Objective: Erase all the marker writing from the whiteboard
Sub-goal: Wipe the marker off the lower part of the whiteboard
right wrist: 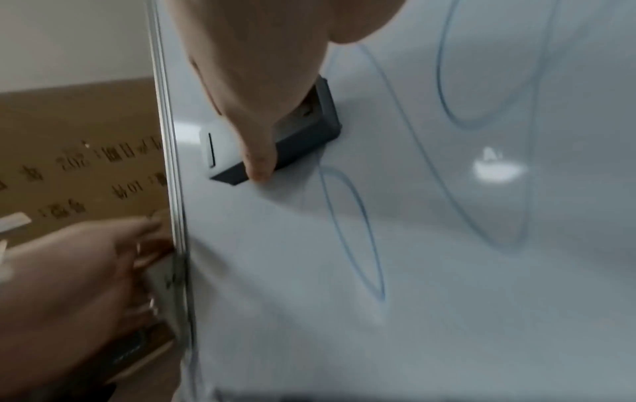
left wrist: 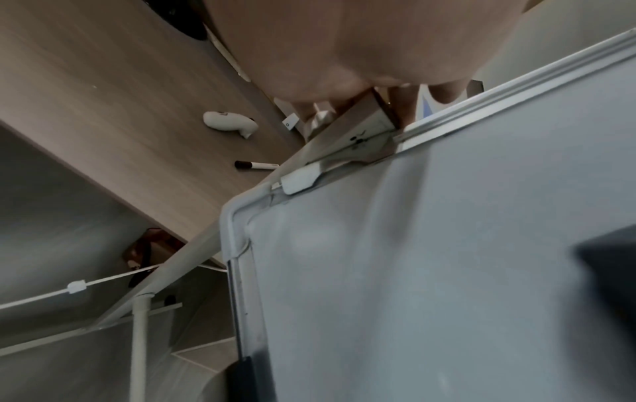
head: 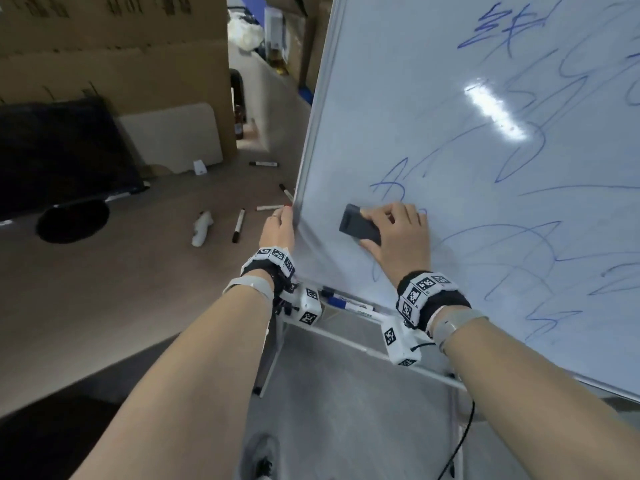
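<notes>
A whiteboard (head: 433, 109) on a stand fills the right of the head view, covered with blue marker writing (head: 519, 161). My right hand (head: 398, 233) grips a dark grey eraser (head: 358, 225) and presses it flat on the board's lower left area. In the right wrist view the eraser (right wrist: 309, 136) sits under my thumb, with blue loops (right wrist: 354, 231) beside it. My left hand (head: 278, 226) holds the board's left frame edge (head: 304, 188), fingers wrapped behind it. The left wrist view shows the board's corner (left wrist: 237, 217).
A wooden table (head: 121, 271) lies left of the board with several markers (head: 238, 226) and a white object (head: 202, 227) on it. A black monitor (head: 59, 157) and cardboard boxes (head: 121, 46) stand behind. Markers (head: 346, 303) rest on the board's tray.
</notes>
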The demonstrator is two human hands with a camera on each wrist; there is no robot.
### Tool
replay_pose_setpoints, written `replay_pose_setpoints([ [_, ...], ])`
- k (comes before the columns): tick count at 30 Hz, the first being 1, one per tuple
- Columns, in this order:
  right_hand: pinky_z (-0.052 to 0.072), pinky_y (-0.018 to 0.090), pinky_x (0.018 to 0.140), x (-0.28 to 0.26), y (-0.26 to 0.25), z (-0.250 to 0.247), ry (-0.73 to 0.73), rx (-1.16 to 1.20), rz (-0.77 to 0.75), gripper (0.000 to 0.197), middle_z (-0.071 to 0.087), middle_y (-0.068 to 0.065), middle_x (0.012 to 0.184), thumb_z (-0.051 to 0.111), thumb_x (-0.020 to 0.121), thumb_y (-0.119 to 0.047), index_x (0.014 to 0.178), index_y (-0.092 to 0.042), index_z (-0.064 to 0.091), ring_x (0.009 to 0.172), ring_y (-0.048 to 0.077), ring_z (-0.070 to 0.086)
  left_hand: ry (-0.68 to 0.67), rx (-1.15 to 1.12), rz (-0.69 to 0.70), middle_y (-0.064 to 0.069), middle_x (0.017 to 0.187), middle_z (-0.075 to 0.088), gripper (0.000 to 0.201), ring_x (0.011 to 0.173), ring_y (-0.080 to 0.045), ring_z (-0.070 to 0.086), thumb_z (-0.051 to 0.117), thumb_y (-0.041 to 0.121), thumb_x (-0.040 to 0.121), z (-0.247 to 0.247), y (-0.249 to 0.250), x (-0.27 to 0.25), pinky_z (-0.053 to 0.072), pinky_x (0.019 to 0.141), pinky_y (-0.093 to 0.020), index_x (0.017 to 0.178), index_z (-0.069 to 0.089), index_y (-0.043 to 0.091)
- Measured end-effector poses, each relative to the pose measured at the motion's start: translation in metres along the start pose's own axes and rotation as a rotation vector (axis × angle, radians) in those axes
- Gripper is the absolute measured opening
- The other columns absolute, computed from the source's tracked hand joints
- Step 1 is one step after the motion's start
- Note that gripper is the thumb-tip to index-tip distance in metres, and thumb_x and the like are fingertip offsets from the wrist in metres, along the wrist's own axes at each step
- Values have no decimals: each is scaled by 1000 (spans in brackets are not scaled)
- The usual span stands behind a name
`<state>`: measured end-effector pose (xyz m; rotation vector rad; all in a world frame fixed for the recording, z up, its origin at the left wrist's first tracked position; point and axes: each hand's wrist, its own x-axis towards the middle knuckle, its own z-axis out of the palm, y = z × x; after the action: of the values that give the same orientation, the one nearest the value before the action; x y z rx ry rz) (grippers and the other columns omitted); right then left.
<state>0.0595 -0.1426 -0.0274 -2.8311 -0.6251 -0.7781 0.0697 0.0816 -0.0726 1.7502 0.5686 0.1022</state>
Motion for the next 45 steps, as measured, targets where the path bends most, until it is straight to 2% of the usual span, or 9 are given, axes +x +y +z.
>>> replay_pose_setpoints([
  [7, 31, 37, 85, 54, 33, -55, 249, -36, 192, 57, 59, 3, 107, 80, 72, -42, 123, -26, 61, 100, 30, 50, -66, 195, -63, -18, 157, 35, 60, 143, -35, 35, 19, 46, 107, 2, 18, 2, 25, 117, -39, 151, 36, 9],
  [15, 29, 38, 78, 27, 0, 4, 14, -13, -66, 55, 59, 1, 100, 87, 62, -45, 110, -28, 65, 92, 27, 52, -29, 379, 16, -19, 122, 64, 43, 117, -40, 57, 37, 43, 102, 3, 10, 11, 45, 97, -41, 129, 57, 16],
  [22, 34, 39, 83, 81, 27, -57, 270, -71, 158, 53, 56, 3, 112, 70, 80, -50, 127, -30, 57, 102, 29, 48, -16, 522, -18, -9, 159, 29, 45, 136, -41, 38, 15, 23, 107, 9, 20, 0, 29, 113, -48, 149, 29, 21],
  [26, 35, 38, 83, 101, 32, -63, 349, -23, 250, 52, 54, 2, 111, 72, 78, -49, 125, -31, 59, 99, 27, 47, -47, 537, -92, -17, 156, 35, 49, 139, -42, 34, 16, 36, 108, 13, 26, -4, 24, 117, -45, 153, 29, 20],
  [28, 34, 38, 82, 96, 27, -51, 326, 16, 197, 52, 54, 4, 108, 75, 75, -48, 122, -30, 60, 97, 28, 48, -49, 478, -134, -19, 154, 37, 54, 139, -42, 35, 16, 46, 106, 9, 24, 2, 24, 117, -45, 153, 30, 23],
  [33, 32, 38, 81, 64, 13, -25, 20, 38, -109, 55, 58, 3, 102, 87, 63, -44, 112, -29, 67, 97, 28, 51, -50, 480, -173, -15, 156, 35, 61, 141, -40, 34, 12, 59, 102, 5, 22, 8, 22, 118, -51, 154, 27, 31],
  [37, 32, 37, 83, 84, 30, -63, 114, 37, 28, 54, 56, 2, 107, 81, 69, -47, 116, -30, 63, 101, 27, 49, -38, 496, -120, -9, 159, 33, 53, 141, -36, 32, 11, 44, 106, 14, 22, 1, 20, 118, -46, 153, 30, 26],
  [41, 33, 35, 85, 84, 49, -80, 182, 58, 152, 54, 52, 3, 110, 79, 72, -47, 119, -29, 61, 101, 27, 47, 46, 615, -89, -9, 156, 33, 52, 138, -39, 32, 10, 40, 104, 26, 4, 2, 25, 110, -53, 149, 32, 29],
  [45, 41, 40, 82, 47, 46, -55, 83, 60, 30, 56, 53, 6, 102, 85, 66, -43, 115, -25, 64, 95, 28, 49, 87, 613, -91, -7, 157, 32, 55, 138, -39, 31, 7, 37, 101, 31, -1, 5, 24, 110, -56, 150, 30, 31],
])
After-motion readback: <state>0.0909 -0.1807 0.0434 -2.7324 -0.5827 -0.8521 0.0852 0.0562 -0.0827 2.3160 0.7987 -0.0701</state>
